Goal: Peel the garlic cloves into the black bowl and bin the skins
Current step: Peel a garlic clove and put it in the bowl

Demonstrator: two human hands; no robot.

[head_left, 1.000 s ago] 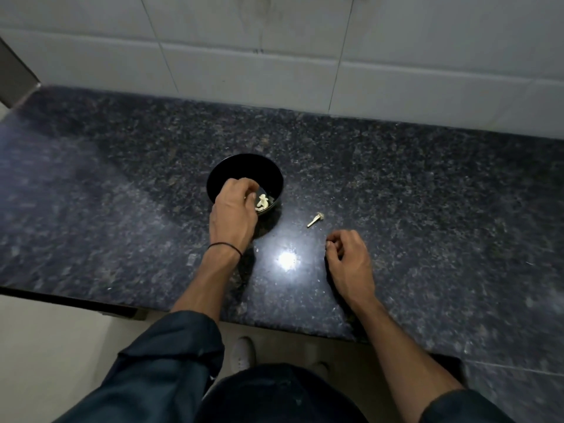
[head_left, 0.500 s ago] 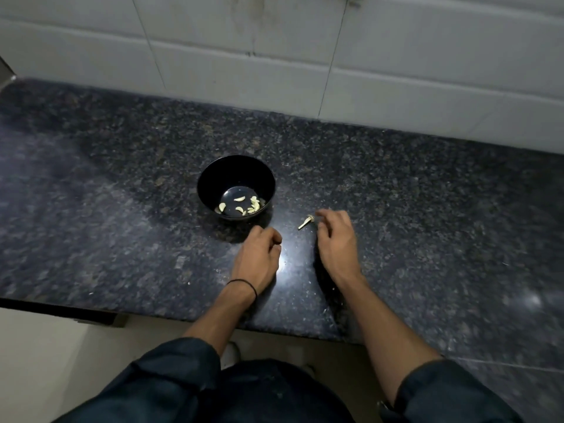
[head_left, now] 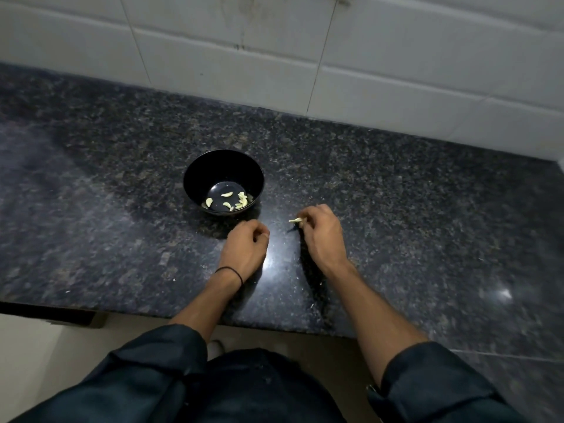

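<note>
The black bowl (head_left: 195, 178) stands on the dark granite counter and holds several peeled garlic cloves (head_left: 226, 195) on its bottom. My right hand (head_left: 320, 236) is to the right of the bowl and pinches a small pale garlic piece (head_left: 295, 221) at its fingertips, just above the counter. My left hand (head_left: 244, 248) rests on the counter in front of the bowl, its fingers loosely curled with nothing visible in them; a black band sits on its wrist.
The granite counter (head_left: 427, 215) runs to a white tiled wall (head_left: 366, 62) at the back. Its front edge (head_left: 152, 315) lies close to my body. Small pale skin flecks (head_left: 320, 283) lie near my right forearm.
My left hand drew back from the bowl to the counter in front of it. My right hand moved forward to the garlic piece and picked it up.
</note>
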